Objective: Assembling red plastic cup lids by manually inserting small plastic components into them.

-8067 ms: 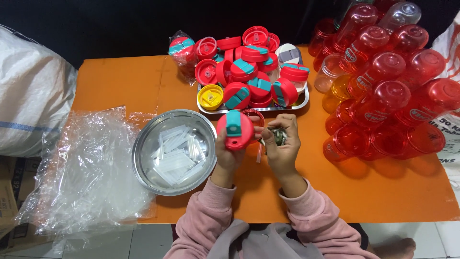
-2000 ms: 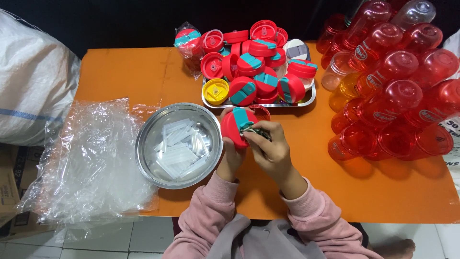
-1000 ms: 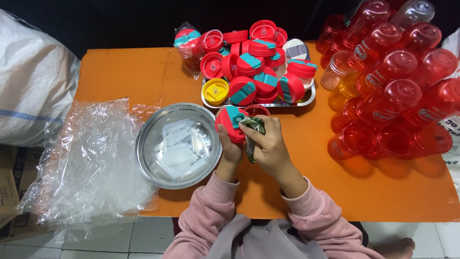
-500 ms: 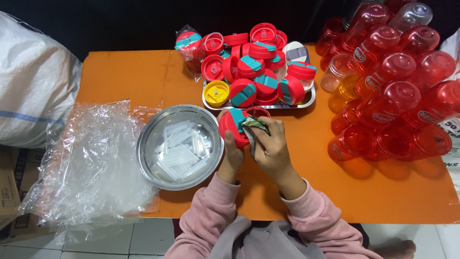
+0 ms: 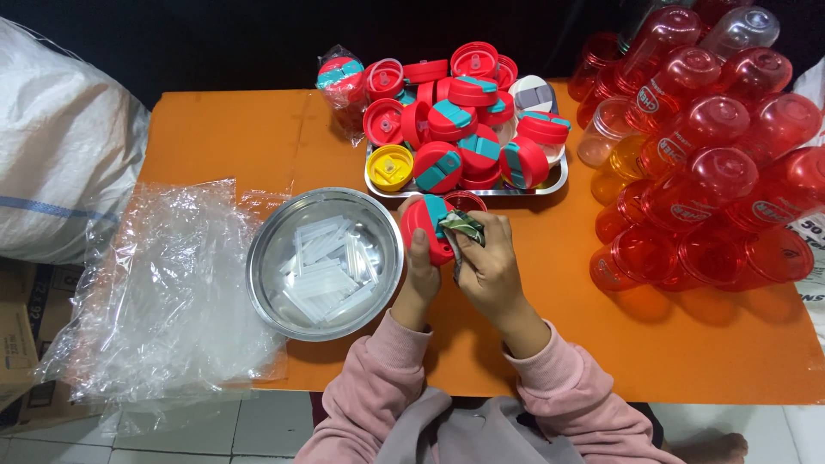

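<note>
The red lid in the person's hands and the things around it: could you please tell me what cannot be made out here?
- Red lid, head view: its underside faces away; the left hand covers its lower edge.
- Small green piece: too small to identify, partly under the right hand.
- Red cups: cut off by the right edge.

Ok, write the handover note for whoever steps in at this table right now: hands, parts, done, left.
Left hand: holds a red lid with a teal flap above the orange table.
Right hand: fingers press a small green folded piece against that lid.
Parts: steel bowl of clear sticks beside the left hand; metal tray heaped with red lids, one yellow lid; red cups on the right; clear plastic bags on the left.
Done: cannot tell.
Left: the lid in hand is not yet set down.
</note>
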